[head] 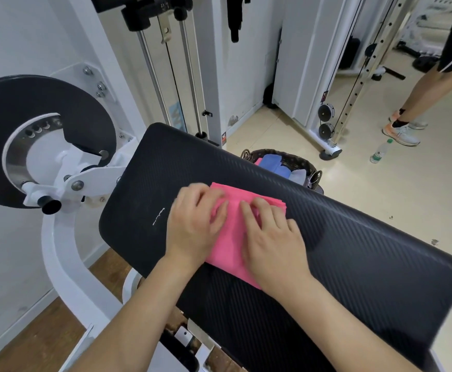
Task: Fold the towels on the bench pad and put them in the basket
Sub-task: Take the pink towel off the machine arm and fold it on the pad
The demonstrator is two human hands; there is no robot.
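Observation:
A pink towel lies folded into a narrow strip on the black bench pad. My left hand presses flat on its left side, fingers spread over the far end. My right hand rests palm down on its right side. Both hands cover much of the cloth. Behind the pad's far edge stands a dark woven basket on the floor, holding blue towels, a pale one and a bit of pink cloth.
A white machine frame with a black round disc stands left of the pad. Cable columns rise behind. On the tiled floor at right are a plastic bottle and another person's legs.

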